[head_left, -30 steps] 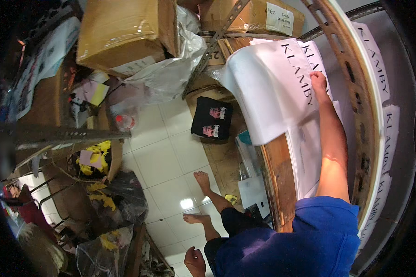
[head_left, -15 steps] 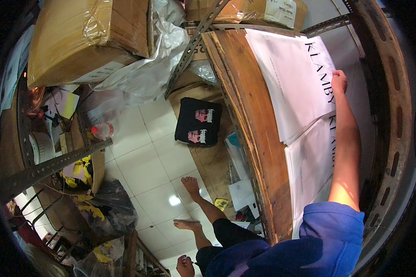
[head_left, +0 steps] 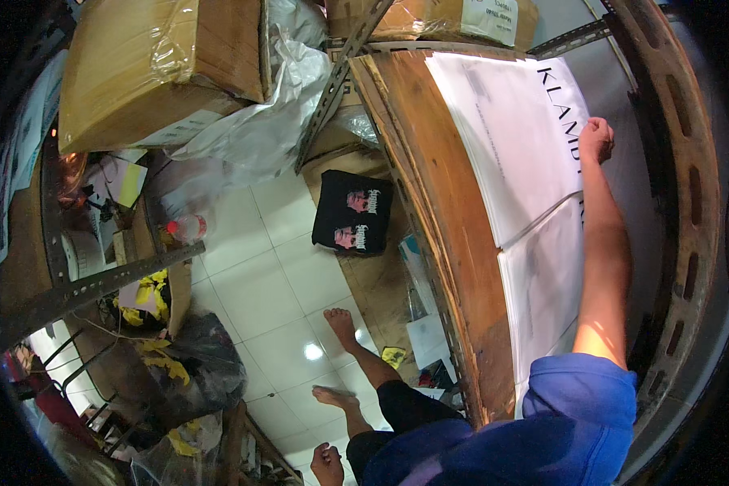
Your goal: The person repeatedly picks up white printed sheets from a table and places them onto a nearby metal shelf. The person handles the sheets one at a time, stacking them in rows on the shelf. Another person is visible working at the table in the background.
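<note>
Far left: big taped box [head_left: 130, 81] up top, clear bottle [head_left: 188, 229] with a red cap below it. No real change there, view has only shifted a bit.

Left hand [head_left: 326, 464]: low by the thigh, away from the work. Fingers look loosely curled; can't tell if anything's in them.

Folded black cloth [head_left: 352, 212], two pink prints, sits down by the floor tiles, same as before.

Wooden boards [head_left: 441, 178]: stacked, carrying the white sheets along their right part.

Far pile of sheets [head_left: 514, 146]: here's the change. A second ago the top sheet was lifted and curling over the wood; half a second ago it was down, left edges a bit fanned. Now it's flat and those edges look tighter. I'd read that as sheet laid, pile being squared up.

Near pile [head_left: 543, 283]: just beside it, thin gap between, partly behind the forearm.

Right hand [head_left: 597, 140]: at the far pile's right edge, by the black lettering. Fingers bunched together; can't tell if they pinch the edge or only press it.
</note>
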`<move>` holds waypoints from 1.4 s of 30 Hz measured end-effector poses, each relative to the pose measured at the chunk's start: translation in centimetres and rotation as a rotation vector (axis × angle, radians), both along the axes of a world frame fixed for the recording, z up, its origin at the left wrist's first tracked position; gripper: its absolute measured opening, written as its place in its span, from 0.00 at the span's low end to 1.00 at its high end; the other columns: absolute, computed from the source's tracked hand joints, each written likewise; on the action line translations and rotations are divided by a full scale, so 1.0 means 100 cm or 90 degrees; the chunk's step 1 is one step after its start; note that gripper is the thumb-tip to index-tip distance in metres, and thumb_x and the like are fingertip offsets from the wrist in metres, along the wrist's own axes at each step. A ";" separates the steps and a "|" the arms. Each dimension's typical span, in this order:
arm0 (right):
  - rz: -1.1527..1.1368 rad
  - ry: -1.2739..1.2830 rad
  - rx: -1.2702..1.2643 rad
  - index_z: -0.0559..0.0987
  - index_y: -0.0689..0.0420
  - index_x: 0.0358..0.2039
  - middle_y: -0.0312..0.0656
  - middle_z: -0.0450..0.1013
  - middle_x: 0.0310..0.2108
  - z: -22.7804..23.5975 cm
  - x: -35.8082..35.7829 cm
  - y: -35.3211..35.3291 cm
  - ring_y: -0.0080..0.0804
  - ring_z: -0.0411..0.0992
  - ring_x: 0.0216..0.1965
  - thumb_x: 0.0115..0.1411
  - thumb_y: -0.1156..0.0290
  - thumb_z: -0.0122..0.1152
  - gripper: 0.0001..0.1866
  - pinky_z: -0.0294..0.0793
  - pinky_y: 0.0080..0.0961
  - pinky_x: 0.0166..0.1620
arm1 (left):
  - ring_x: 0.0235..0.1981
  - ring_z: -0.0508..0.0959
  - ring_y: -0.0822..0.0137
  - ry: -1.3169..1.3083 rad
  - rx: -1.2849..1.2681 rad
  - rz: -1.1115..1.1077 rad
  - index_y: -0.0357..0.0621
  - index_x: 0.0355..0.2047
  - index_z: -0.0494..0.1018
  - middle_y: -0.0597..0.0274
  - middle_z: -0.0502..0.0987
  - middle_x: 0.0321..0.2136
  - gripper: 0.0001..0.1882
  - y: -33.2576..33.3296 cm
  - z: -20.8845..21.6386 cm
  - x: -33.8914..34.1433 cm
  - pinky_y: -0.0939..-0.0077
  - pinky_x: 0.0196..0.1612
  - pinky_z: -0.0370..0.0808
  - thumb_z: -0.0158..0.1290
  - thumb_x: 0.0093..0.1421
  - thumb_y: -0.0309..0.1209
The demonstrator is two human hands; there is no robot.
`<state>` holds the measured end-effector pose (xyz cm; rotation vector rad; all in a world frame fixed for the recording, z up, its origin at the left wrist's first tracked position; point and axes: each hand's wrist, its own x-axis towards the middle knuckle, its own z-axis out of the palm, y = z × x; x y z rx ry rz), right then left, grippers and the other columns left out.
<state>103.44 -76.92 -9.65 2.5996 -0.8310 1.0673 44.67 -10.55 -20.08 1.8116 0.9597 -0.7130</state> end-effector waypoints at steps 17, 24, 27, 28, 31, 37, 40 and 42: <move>0.811 0.487 0.988 0.76 0.62 0.36 0.36 0.73 0.28 -0.015 -0.395 0.533 0.23 0.70 0.31 0.62 0.71 0.52 0.08 0.71 0.22 0.36 | 0.26 0.76 0.57 -0.485 0.357 0.065 0.36 0.35 0.75 0.52 0.75 0.25 0.08 0.062 0.207 -0.079 0.69 0.30 0.73 0.54 0.54 0.21; 0.574 0.763 1.138 0.73 0.58 0.31 0.37 0.71 0.24 -0.132 -0.599 0.520 0.26 0.70 0.25 0.64 0.66 0.53 0.09 0.71 0.21 0.30 | 0.27 0.75 0.56 -0.511 0.642 0.258 0.40 0.34 0.74 0.55 0.75 0.28 0.08 0.126 0.268 -0.260 0.65 0.32 0.71 0.56 0.51 0.24; 0.490 0.824 1.043 0.71 0.61 0.34 0.41 0.70 0.25 -0.126 -0.652 0.512 0.30 0.71 0.26 0.65 0.67 0.51 0.09 0.71 0.24 0.27 | 0.34 0.74 0.57 -0.436 0.776 0.299 0.41 0.35 0.74 0.55 0.74 0.33 0.11 0.138 0.262 -0.340 0.62 0.38 0.69 0.57 0.50 0.26; 0.520 0.902 0.958 0.70 0.63 0.37 0.42 0.70 0.27 -0.142 -0.650 0.500 0.30 0.71 0.27 0.65 0.68 0.49 0.10 0.71 0.24 0.27 | 0.37 0.73 0.57 -0.404 0.827 0.314 0.41 0.37 0.74 0.56 0.74 0.36 0.12 0.138 0.258 -0.362 0.61 0.40 0.68 0.57 0.50 0.27; 0.525 1.083 0.840 0.67 0.65 0.44 0.44 0.69 0.33 -0.157 -0.640 0.478 0.31 0.71 0.29 0.65 0.71 0.45 0.11 0.73 0.27 0.30 | 0.48 0.69 0.52 -0.310 0.858 0.360 0.39 0.43 0.71 0.49 0.70 0.46 0.18 0.130 0.244 -0.416 0.56 0.49 0.65 0.57 0.50 0.27; 0.591 1.019 0.775 0.67 0.68 0.46 0.47 0.69 0.31 -0.131 -0.631 0.480 0.33 0.70 0.24 0.62 0.77 0.42 0.13 0.74 0.31 0.28 | 0.58 0.61 0.46 -0.237 0.865 0.425 0.35 0.49 0.68 0.43 0.65 0.53 0.24 0.125 0.205 -0.447 0.49 0.62 0.54 0.55 0.53 0.34; 0.604 1.001 0.821 0.67 0.67 0.46 0.48 0.69 0.30 -0.137 -0.629 0.482 0.35 0.70 0.23 0.62 0.77 0.44 0.13 0.75 0.32 0.27 | 0.59 0.60 0.47 -0.226 0.838 0.417 0.34 0.49 0.68 0.43 0.64 0.54 0.25 0.123 0.217 -0.447 0.48 0.63 0.52 0.55 0.54 0.36; 0.605 1.003 0.836 0.68 0.66 0.46 0.48 0.70 0.30 -0.139 -0.631 0.482 0.37 0.72 0.24 0.62 0.76 0.45 0.13 0.75 0.33 0.27 | 0.59 0.59 0.48 -0.228 0.849 0.413 0.34 0.49 0.68 0.44 0.64 0.54 0.25 0.124 0.212 -0.450 0.48 0.62 0.52 0.55 0.54 0.37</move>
